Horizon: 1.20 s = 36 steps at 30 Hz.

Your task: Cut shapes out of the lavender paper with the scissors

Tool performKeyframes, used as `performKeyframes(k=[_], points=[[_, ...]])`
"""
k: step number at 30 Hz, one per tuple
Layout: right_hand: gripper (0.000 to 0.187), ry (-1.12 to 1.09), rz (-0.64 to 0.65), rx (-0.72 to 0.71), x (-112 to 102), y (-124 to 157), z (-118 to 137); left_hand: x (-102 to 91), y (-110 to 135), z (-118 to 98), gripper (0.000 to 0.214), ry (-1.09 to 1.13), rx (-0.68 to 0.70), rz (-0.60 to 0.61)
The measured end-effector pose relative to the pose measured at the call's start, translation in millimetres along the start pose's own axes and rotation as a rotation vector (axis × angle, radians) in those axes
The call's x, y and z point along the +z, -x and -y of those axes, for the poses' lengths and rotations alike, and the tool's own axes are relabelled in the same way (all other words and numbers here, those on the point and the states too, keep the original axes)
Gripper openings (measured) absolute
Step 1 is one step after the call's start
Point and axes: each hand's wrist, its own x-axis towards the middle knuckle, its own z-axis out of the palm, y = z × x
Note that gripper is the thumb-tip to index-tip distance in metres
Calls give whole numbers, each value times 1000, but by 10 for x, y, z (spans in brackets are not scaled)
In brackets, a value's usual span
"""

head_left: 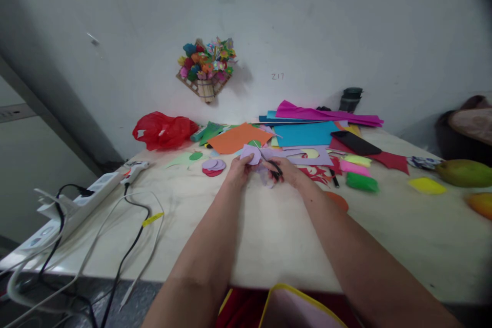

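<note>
My left hand (239, 168) is closed on a piece of lavender paper (250, 154), held just above the table. Black-handled scissors (275, 170) are gripped in my right hand (286, 170), their blades pointing up and left at the paper's edge. More lavender paper with cut-out openings (307, 156) lies just beyond my right hand. Lavender scraps hang or lie below my hands; which, I cannot tell. Off to the left, several lavender paper discs (213, 164) rest on a red disc (212, 172).
A red plastic bag (163, 130), an orange sheet (240, 137) and a blue sheet (303, 134) lie at the back. A phone (355, 142) sits right, near coloured packets (362, 182) and a mango (467, 172). A power strip (86, 200) with loose cables occupies the left edge.
</note>
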Motion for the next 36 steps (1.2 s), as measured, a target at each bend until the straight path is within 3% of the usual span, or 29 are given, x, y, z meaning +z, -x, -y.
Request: performKeyframes(k=[7,17,29,36], points=[[35,26,-11,7,12,-12,-19,-21,-18,8,9,-15,-9,-3],[24,12,-34,41,46,35,80,-22,-13,-3,11,-6,-13,7],[20,-3,-17,-5,-13,-52,-61,-44,-39,3,29,18,-32,3],[26,-17,9,-46,-12,-60,-44,-3,7,-26,15,43,-40,5]])
